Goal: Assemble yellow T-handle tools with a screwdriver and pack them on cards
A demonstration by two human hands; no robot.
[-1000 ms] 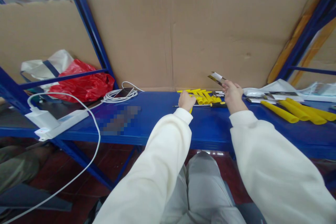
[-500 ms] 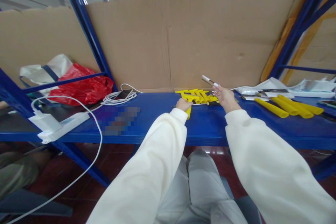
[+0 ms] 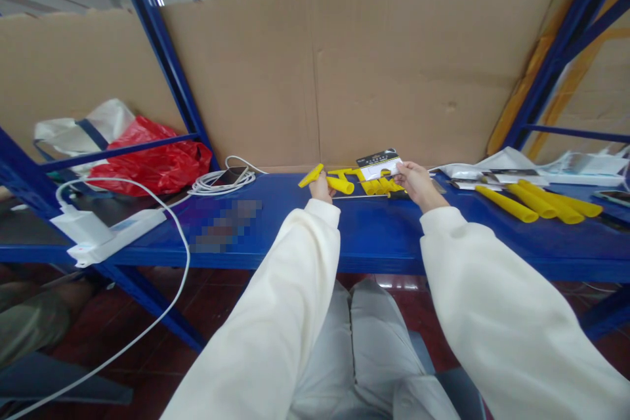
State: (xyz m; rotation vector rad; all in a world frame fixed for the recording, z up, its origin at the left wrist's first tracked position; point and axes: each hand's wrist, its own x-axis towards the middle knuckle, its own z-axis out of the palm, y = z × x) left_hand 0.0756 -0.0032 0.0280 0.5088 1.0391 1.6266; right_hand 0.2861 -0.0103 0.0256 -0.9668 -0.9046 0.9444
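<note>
My left hand is closed around a yellow T-shaped plastic tool, raised just above the blue shelf. Its fingers are partly hidden. In my right hand a black-and-white printed card is pinched at its right edge, with the printed side towards me. Behind and below the card lies a group of similar yellow plastic pieces, partly covered by it. A screwdriver with a thin metal shaft lies in front of them, its handle close to my right hand.
Several yellow tapered tubes lie at the right, before white packets and cards. A coiled white cable, a power strip and a red plastic bag are at the left. Cardboard stands behind the blue shelf.
My left hand has moved left and slightly back, bringing a yellow tool up off the shelf. My right hand has tilted the card down, so its printed face shows.
</note>
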